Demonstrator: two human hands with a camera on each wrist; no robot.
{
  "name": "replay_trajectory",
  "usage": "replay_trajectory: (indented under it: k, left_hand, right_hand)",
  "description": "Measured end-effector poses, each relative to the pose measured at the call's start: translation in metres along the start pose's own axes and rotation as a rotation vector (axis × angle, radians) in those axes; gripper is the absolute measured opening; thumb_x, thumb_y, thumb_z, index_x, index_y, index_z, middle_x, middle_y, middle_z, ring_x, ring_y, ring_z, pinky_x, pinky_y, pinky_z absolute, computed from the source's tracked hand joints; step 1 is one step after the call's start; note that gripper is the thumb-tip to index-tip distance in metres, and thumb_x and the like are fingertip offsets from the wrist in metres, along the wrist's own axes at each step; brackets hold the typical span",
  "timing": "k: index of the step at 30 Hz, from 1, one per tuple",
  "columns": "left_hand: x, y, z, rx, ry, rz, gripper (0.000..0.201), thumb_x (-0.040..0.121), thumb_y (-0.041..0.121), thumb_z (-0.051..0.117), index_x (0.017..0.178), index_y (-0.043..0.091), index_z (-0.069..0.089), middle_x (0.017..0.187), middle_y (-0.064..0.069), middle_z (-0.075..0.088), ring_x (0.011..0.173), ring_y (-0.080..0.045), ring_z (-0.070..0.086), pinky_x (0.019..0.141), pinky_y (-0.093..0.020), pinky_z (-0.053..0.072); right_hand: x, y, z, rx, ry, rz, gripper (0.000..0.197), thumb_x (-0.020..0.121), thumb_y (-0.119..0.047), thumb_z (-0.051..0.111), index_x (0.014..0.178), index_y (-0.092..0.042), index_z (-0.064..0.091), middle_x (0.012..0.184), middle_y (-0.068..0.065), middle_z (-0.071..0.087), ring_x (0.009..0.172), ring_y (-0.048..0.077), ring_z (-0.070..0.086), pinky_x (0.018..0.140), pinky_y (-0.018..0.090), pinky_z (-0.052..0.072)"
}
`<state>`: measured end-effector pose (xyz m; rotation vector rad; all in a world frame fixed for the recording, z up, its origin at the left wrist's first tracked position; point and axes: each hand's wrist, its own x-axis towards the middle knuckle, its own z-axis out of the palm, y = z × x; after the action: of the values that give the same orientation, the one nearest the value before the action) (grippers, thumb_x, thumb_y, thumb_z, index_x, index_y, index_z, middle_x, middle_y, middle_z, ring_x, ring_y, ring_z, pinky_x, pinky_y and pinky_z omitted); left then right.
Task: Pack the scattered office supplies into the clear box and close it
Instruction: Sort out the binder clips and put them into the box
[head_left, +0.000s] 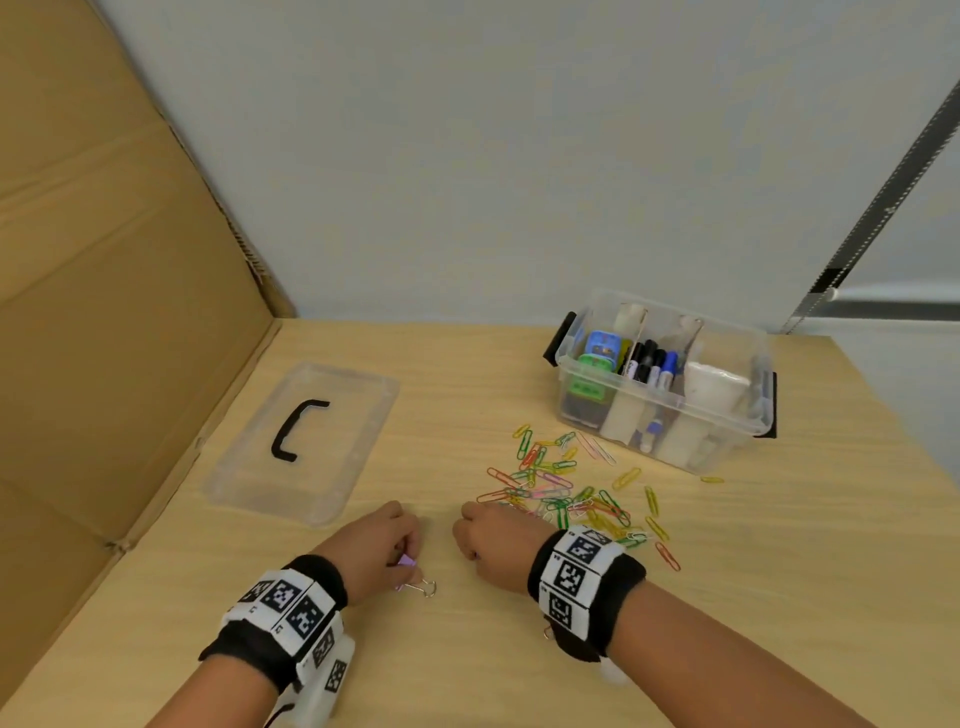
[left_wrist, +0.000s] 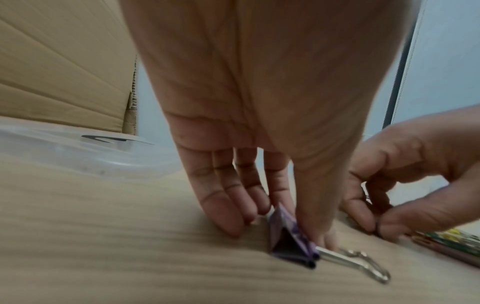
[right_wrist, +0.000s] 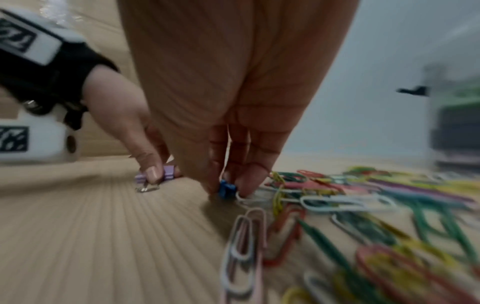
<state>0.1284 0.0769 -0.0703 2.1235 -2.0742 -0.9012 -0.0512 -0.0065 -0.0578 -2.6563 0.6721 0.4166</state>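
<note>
My left hand pinches a purple binder clip between thumb and fingers, its silver wire handle lying on the wooden table. The same binder clip shows in the right wrist view. My right hand pinches a small blue binder clip at the left edge of a heap of coloured paper clips. The clear box stands open at the back right, holding markers and other supplies. Its clear lid with a black handle lies flat at the left.
A cardboard wall stands along the table's left side. A pale wall backs the table. Stray paper clips lie to the right of my right wrist.
</note>
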Motion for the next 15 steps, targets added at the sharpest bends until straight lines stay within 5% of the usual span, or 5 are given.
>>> replay_trajectory:
  k: [5,9,11,13,15]
  left_hand:
    - [0.001,0.0,0.0,-0.003,-0.005,0.008,0.011,0.083,0.027,0.063,0.082,0.024,0.052,0.091,0.013,0.047,0.069,-0.001,0.046,0.06,-0.013,0.035]
    - [0.003,0.002,0.001,-0.034,-0.013,-0.007,0.011,0.082,0.027,0.063,0.082,0.024,0.053,0.092,0.01,0.051,0.07,-0.004,0.051,0.062,-0.015,0.038]
    - [0.005,0.004,0.001,-0.058,-0.013,-0.013,0.011,0.081,0.025,0.064,0.082,0.024,0.053,0.09,0.009,0.055,0.069,-0.004,0.054,0.061,-0.015,0.039]
    - [0.007,0.007,0.0,-0.073,-0.018,-0.015,0.011,0.08,0.024,0.064,0.082,0.022,0.054,0.083,0.008,0.06,0.069,-0.005,0.057,0.063,-0.017,0.042]
    - [0.009,0.011,-0.002,-0.101,-0.035,-0.016,0.012,0.08,0.023,0.065,0.082,0.021,0.054,0.076,0.007,0.065,0.068,-0.005,0.06,0.066,-0.019,0.047]
  right_hand:
    - [-0.033,0.035,-0.011,0.817,0.333,0.151,0.012,0.084,-0.013,0.06,0.092,-0.022,0.063,0.087,-0.005,0.06,0.077,0.011,0.057,0.076,0.028,0.051]
    - [-0.064,0.069,-0.018,1.349,0.476,0.233,0.018,0.092,-0.005,0.052,0.085,-0.017,0.062,0.087,0.007,0.067,0.09,0.025,0.067,0.09,0.038,0.053]
    - [-0.075,0.079,-0.015,1.593,0.478,0.261,0.022,0.094,0.001,0.045,0.08,-0.012,0.058,0.072,0.007,0.061,0.074,0.022,0.064,0.075,0.034,0.057]
    - [-0.083,0.082,-0.008,1.501,0.455,0.307,0.021,0.09,-0.006,0.045,0.075,-0.015,0.057,0.065,0.003,0.05,0.056,0.014,0.052,0.057,0.028,0.049]
    - [-0.092,0.078,-0.001,1.077,0.363,0.304,0.015,0.082,-0.019,0.045,0.074,-0.02,0.057,0.066,-0.003,0.051,0.057,0.013,0.048,0.058,0.027,0.043]
